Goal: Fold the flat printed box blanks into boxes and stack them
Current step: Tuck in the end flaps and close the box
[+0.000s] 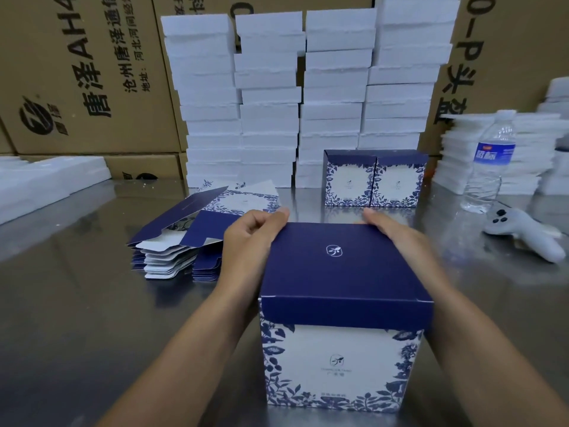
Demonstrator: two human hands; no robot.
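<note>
I see a shiny steel worktop walled in by brown cartons and white stacks. The folded box stands upright near me. My left hand and right hand grip its lid's far corners, the right's fingertips hidden behind. Flat blanks lie to the left.

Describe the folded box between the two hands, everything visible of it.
The folded blue-and-white printed cardboard box stands upright and closed on the shiny metal table. Lid: plain navy with a small white logo. Front: white, framed by blue floral print, with logo and small text. The left hand grips its far left corner; the right hand rests along its right edge.
</note>
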